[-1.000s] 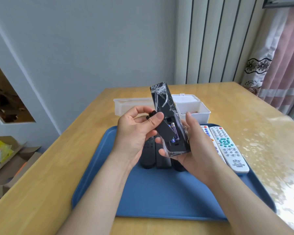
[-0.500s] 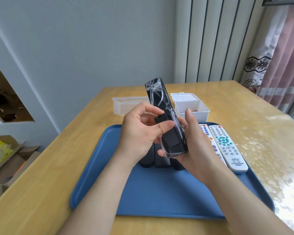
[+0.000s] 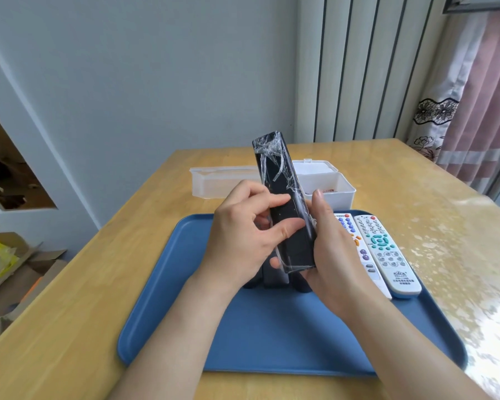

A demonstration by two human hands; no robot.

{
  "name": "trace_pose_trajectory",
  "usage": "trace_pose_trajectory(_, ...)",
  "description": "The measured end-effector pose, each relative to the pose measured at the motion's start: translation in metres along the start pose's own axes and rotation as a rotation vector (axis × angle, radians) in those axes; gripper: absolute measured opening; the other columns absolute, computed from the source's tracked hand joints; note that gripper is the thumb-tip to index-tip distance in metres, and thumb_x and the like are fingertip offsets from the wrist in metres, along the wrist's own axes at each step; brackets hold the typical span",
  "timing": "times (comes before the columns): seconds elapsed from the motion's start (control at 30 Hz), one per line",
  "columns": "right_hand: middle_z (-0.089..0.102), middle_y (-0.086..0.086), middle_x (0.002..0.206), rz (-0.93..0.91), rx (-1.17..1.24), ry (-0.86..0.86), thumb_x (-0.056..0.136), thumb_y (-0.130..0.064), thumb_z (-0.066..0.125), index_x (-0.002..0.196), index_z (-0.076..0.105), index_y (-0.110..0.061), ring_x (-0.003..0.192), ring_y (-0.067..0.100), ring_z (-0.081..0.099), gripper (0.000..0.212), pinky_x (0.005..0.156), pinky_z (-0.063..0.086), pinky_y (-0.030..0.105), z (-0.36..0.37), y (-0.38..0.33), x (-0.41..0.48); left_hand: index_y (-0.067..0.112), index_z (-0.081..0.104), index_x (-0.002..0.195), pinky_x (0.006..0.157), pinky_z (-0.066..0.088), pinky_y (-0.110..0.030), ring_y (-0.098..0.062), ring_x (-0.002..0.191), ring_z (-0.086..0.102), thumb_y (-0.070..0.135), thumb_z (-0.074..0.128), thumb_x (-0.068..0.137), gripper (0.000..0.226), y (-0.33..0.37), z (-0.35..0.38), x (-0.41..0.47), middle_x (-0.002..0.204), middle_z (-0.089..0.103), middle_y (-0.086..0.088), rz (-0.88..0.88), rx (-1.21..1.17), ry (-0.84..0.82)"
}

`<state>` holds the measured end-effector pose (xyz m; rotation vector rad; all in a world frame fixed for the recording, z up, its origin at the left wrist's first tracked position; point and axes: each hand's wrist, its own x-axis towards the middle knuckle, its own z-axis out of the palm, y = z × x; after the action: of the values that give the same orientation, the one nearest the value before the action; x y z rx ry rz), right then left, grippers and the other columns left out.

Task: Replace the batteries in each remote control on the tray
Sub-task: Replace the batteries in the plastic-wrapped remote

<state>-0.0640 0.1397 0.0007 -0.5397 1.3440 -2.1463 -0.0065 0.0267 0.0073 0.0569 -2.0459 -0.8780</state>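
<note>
Head view: one camera, looking down over both forearms
Change: a second ago the battery bay of the black remote (image 3: 286,180) stood open with a cell showing; now the battery cover (image 3: 296,243) lies over it and no cell can be seen
Left hand (image 3: 240,241): pinches the black remote, thumb and forefinger laid across its back, the other fingers curled at its 9 o'clock edge
Right hand (image 3: 335,249): grips the remote's lower end, fingers wrapped beneath, thumb straight up along its 3 o'clock edge
Black remote: held above the tray (image 3: 272,342), tilted, top end towards 11 o'clock
Materials: remote is a long matt black slab in crinkled clear film (image 3: 272,160); tray is smooth blue plastic with rounded corners
Other remotes: two white remotes (image 3: 387,255) with coloured buttons lie side by side at 3 o'clock on the tray; dark remotes (image 3: 272,281) lie under the hands
Boxes: a white box (image 3: 338,192) and a clear box (image 3: 214,186) stand at 12 o'clock beyond the tray
Surface: pale wooden table (image 3: 70,313), glossy at 3 o'clock
Room: grey wall (image 3: 156,82), ribbed panel (image 3: 373,67), pink curtain (image 3: 479,111) at 2 o'clock, cardboard box (image 3: 15,272) at 9 o'clock
</note>
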Motion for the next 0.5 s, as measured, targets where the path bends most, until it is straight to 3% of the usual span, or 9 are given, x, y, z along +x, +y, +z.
trace_pose_trajectory(0.07,0.076,0.013,0.098,-0.016,0.018,0.014,0.103,-0.046,0.035,0.113,0.068,-0.015,0.081,0.024,0.073,0.047,0.052,0.054,0.034,0.001,0.0,0.0,0.011,0.074,0.105,0.056,0.046,-0.009,-0.012,0.068,0.055,0.031,0.077,0.075,0.036,-0.002,0.002,-0.002,0.09,0.056,-0.003,0.078,0.05,-0.004)
trace_pose_trajectory(0.17,0.074,0.016,0.102,-0.037,0.018,0.048,0.105,-0.04,0.037,0.109,0.068,-0.013,0.085,0.027,0.074,0.041,0.056,0.056,0.038,0.001,0.001,0.001,0.009,0.075,0.105,0.067,0.047,-0.022,-0.016,0.077,0.053,0.035,0.068,0.085,0.034,-0.008,0.007,-0.003,0.092,0.061,-0.001,0.213,0.256,0.026)
trace_pose_trajectory(0.27,0.073,0.011,0.109,-0.08,-0.039,0.069,0.098,-0.045,0.046,0.098,0.072,-0.022,0.102,0.025,0.071,0.035,0.08,0.058,0.046,-0.001,0.006,0.004,0.009,0.075,0.105,0.071,0.047,-0.031,-0.024,0.081,0.052,0.03,0.063,0.09,0.029,-0.013,0.015,-0.005,0.094,0.066,-0.002,0.302,0.398,0.081)
trace_pose_trajectory(0.37,0.071,0.007,0.113,-0.11,-0.103,0.1,0.087,-0.051,0.049,0.096,0.073,-0.029,0.113,0.025,0.065,0.033,0.102,0.048,0.054,-0.002,0.011,0.006,0.009,0.075,0.105,0.07,0.05,-0.039,-0.025,0.082,0.055,0.029,0.06,0.092,0.028,-0.016,0.018,-0.006,0.095,0.067,-0.001,0.307,0.435,0.082)
trace_pose_trajectory(0.43,0.071,0.009,0.109,-0.13,-0.142,0.105,0.088,-0.048,0.05,0.096,0.071,-0.025,0.112,0.026,0.065,0.032,0.102,0.046,0.057,-0.003,0.013,0.008,0.011,0.075,0.104,0.07,0.05,-0.041,-0.024,0.085,0.059,0.031,0.057,0.092,0.029,-0.014,0.018,-0.006,0.096,0.068,0.001,0.266,0.433,0.054)
trace_pose_trajectory(0.5,0.073,0.002,0.106,-0.158,-0.198,0.102,0.096,-0.04,0.048,0.098,0.068,-0.025,0.109,0.018,0.066,0.025,0.1,0.048,0.052,-0.005,0.015,0.008,0.012,0.075,0.102,0.073,0.052,-0.039,-0.02,0.088,0.063,0.035,0.056,0.091,0.032,-0.01,0.017,-0.006,0.098,0.07,0.004,0.184,0.379,0.026)
